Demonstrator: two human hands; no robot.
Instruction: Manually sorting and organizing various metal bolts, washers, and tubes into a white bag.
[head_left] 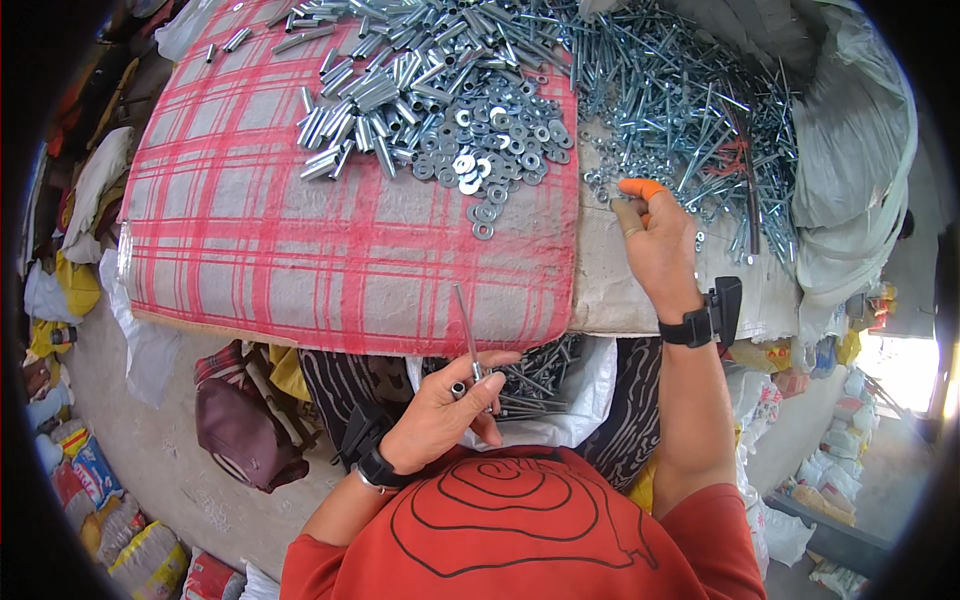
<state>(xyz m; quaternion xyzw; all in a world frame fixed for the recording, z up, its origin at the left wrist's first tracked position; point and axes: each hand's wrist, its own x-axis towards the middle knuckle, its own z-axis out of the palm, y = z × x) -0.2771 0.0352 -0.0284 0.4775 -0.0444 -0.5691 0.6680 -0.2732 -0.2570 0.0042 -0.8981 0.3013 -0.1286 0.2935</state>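
My left hand point(447, 408) is closed around a long thin metal screw rod point(464, 318), which points up and away over the table's front edge. A short metal tube point(458, 390) also sticks out between its fingers. My right hand point(662, 245) reaches to the small loose nuts point(602, 178) on the cardboard. Its forefinger wears an orange finger cover point(645, 188) and its thumb a beige one. Forefinger and thumb curl together in a pinch at the edge of the nuts; whatever lies between them is too small to make out.
Flat washers point(490, 150) and metal sleeves point(370, 100) lie heaped on a red checked cloth point(230, 220). Long screws point(660, 80) pile up at the back right. Between my knees hangs a white sack point(598, 385) with assembled bolts point(540, 380). A maroon bag point(245, 420) stands left.
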